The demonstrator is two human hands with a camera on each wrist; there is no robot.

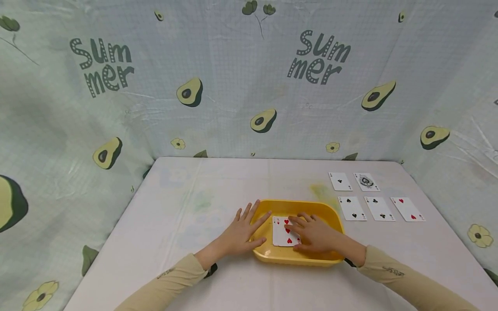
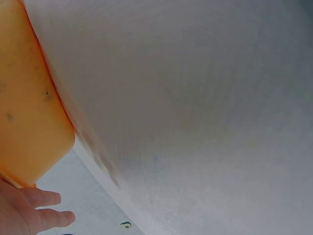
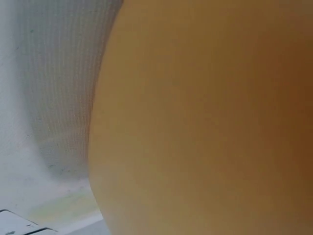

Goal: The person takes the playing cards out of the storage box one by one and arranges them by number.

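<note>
Heart-suit card [image 1: 280, 236] lies inside a yellow tray [image 1: 295, 259] at the lower centre of the frame, on a pale table [image 1: 163, 220]; a light curtain [image 1: 229, 60] printed with avocados and "summer" fills the upper frame. Five more cards [image 1: 372, 211] lie face up at the middle right. The right hand [image 1: 317, 235] lies over the card's right side; whether it pinches the card, I cannot tell. The left hand [image 1: 241, 235], fingers spread, is at the tray's left rim.

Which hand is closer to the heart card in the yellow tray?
Right. The right hand is over the right side of the card. The left hand is left of the card, at the tray's left rim.
</note>
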